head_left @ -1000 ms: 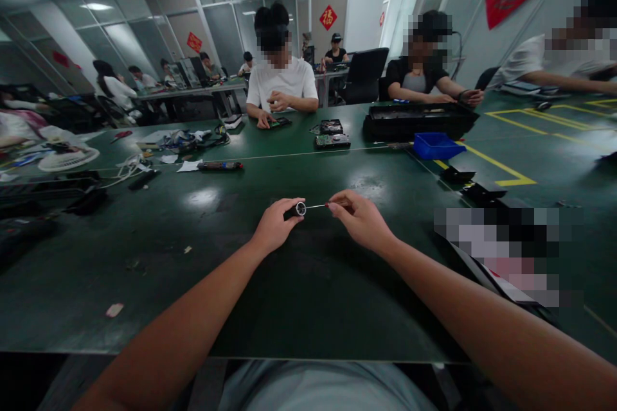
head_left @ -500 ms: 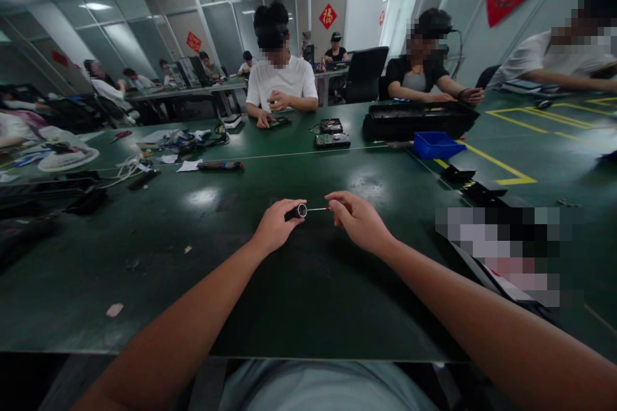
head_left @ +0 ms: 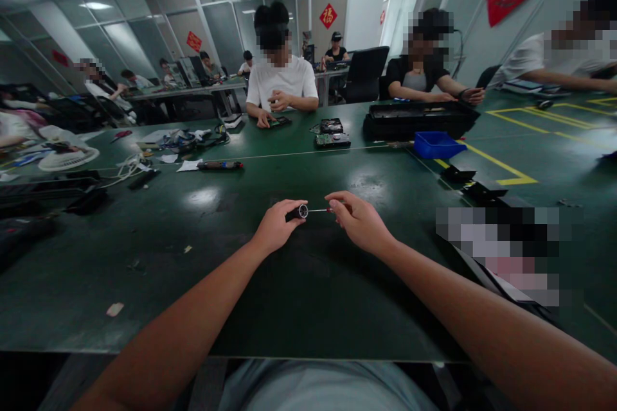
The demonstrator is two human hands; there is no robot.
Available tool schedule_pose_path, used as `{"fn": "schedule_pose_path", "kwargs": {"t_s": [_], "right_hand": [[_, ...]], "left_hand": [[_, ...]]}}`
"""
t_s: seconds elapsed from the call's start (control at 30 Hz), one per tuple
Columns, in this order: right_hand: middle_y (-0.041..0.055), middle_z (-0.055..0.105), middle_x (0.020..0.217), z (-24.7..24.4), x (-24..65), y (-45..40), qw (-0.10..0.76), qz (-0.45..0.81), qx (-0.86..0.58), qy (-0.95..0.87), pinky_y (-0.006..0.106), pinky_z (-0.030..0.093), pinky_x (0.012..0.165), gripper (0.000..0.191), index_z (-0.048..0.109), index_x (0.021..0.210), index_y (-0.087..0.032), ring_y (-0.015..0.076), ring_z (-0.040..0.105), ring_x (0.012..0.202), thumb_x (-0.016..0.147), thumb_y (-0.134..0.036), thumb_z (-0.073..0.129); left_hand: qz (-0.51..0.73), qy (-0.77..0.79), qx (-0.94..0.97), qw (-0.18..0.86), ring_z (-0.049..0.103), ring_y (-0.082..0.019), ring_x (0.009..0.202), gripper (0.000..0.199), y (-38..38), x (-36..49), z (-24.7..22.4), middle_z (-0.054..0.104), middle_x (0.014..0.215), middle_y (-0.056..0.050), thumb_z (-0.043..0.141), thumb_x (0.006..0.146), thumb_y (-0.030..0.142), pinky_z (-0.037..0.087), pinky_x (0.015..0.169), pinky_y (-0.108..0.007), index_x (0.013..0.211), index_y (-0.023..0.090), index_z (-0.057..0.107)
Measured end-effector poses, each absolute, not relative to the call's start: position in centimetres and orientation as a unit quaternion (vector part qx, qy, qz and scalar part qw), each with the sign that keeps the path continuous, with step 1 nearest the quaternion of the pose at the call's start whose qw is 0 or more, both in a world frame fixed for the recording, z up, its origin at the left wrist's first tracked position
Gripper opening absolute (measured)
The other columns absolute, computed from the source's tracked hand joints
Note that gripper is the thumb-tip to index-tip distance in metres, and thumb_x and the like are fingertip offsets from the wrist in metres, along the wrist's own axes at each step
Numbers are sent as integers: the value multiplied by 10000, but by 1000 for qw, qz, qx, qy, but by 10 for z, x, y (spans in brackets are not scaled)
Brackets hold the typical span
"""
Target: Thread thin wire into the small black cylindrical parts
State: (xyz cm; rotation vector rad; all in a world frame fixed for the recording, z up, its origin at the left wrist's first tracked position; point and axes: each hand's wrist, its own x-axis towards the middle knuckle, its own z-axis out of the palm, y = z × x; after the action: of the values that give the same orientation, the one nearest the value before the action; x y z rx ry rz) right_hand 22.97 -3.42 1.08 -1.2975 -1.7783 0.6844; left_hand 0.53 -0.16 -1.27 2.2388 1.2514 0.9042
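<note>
My left hand (head_left: 276,226) is closed around a short black cylinder (head_left: 294,212) whose round end shows a silvery ring. I cannot tell what kind of part it is. In my right hand (head_left: 359,221) a small screwdriver (head_left: 318,210) is pinched by its red handle, mostly hidden by the fingers. Its thin metal shaft points left and meets the ringed end of the cylinder; whether the tip is inside cannot be seen. Both hands are held just above the green table (head_left: 308,295).
Ahead lies a brown-grey electric screwdriver-like tool (head_left: 220,166). Hard drives (head_left: 332,140), a blue bin (head_left: 438,144) and a long black casing (head_left: 419,121) stand farther off. Cables (head_left: 187,139) are heaped at left. Co-workers sit across the table, one in a white shirt (head_left: 282,83).
My hands, the cylinder and the screwdriver stay almost exactly where they were. At the far left, a person in the background has shifted posture.
</note>
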Motion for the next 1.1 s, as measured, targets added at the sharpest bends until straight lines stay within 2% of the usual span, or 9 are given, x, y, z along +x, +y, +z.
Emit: {"fn": "schedule_pose_path", "kwargs": {"t_s": [0.1, 0.2, 0.37, 0.47, 0.57, 0.67, 0.83, 0.97, 1.1], "right_hand": [[22, 670, 801, 8, 231, -34, 413, 268, -501, -712, 315, 455, 623, 312, 610, 1198, -218, 183, 622, 681, 951, -379, 508], [17, 658, 804, 9, 231, -36, 412, 267, -497, -715, 324, 464, 657, 284, 619, 1165, -221, 188, 627, 718, 940, -369, 526], [26, 669, 801, 11, 229, -37, 421, 285, -505, -698, 335, 456, 657, 286, 629, 1110, -212, 182, 612, 689, 980, -364, 425], [25, 673, 816, 10, 228, -36, 458, 300, -510, -663, 339, 481, 672, 246, 585, 1111, -206, 188, 629, 710, 922, -355, 536], [42, 688, 836, 9, 227, -34, 506, 339, -492, -623, 352, 519, 732, 218, 605, 981, -196, 189, 649, 762, 877, -388, 614], [51, 694, 840, 6, 225, -30, 546, 383, -469, -579, 363, 541, 779, 243, 639, 922, -190, 185, 657, 786, 880, -428, 618], [32, 649, 794, -4, 221, -24, 605, 469, -440, -469, 362, 564, 776, 292, 625, 903, -200, 169, 641, 732, 868, -490, 616], [30, 613, 729, -5, 224, -20, 578, 521, -443, -445, 400, 584, 799, 294, 579, 866, -225, 186, 634, 685, 914, -512, 538], [18, 593, 709, -3, 229, -17, 580, 517, -468, -422, 389, 587, 773, 256, 570, 826, -227, 174, 613, 644, 903, -472, 567]], "left_hand": [[328, 451, 803, 210, 608, -232, 1171, 411, -1, 5, -13, 681, 1243, -53, 695, 850, 140, 436, 1060, -426, 1248, 238, 667], [332, 458, 798, 208, 607, -232, 1177, 411, -1, 5, -13, 680, 1246, -54, 693, 851, 142, 432, 1069, -424, 1250, 239, 665], [328, 455, 800, 213, 610, -229, 1177, 416, -2, 6, -12, 681, 1247, -53, 696, 848, 141, 432, 1074, -419, 1251, 238, 665], [325, 454, 802, 212, 613, -227, 1176, 419, -2, 6, -12, 683, 1249, -54, 701, 845, 140, 435, 1070, -412, 1252, 231, 665], [319, 458, 804, 206, 611, -229, 1183, 425, -3, 7, -11, 685, 1255, -58, 706, 846, 146, 433, 1072, -413, 1262, 220, 662], [319, 458, 806, 196, 599, -240, 1206, 442, -4, 8, -11, 679, 1277, -54, 710, 856, 185, 429, 1077, -433, 1290, 241, 647], [346, 442, 807, 184, 592, -226, 1227, 445, -3, 10, -9, 671, 1299, -51, 704, 870, 200, 412, 1101, -435, 1307, 250, 634], [345, 407, 828, 170, 598, -220, 1213, 386, -1, 7, -5, 681, 1279, -43, 687, 886, 202, 429, 1079, -437, 1267, 254, 658], [314, 427, 832, 163, 601, -233, 1184, 400, 2, 5, -6, 690, 1255, -48, 703, 868, 189, 437, 1053, -439, 1260, 253, 664]]}}
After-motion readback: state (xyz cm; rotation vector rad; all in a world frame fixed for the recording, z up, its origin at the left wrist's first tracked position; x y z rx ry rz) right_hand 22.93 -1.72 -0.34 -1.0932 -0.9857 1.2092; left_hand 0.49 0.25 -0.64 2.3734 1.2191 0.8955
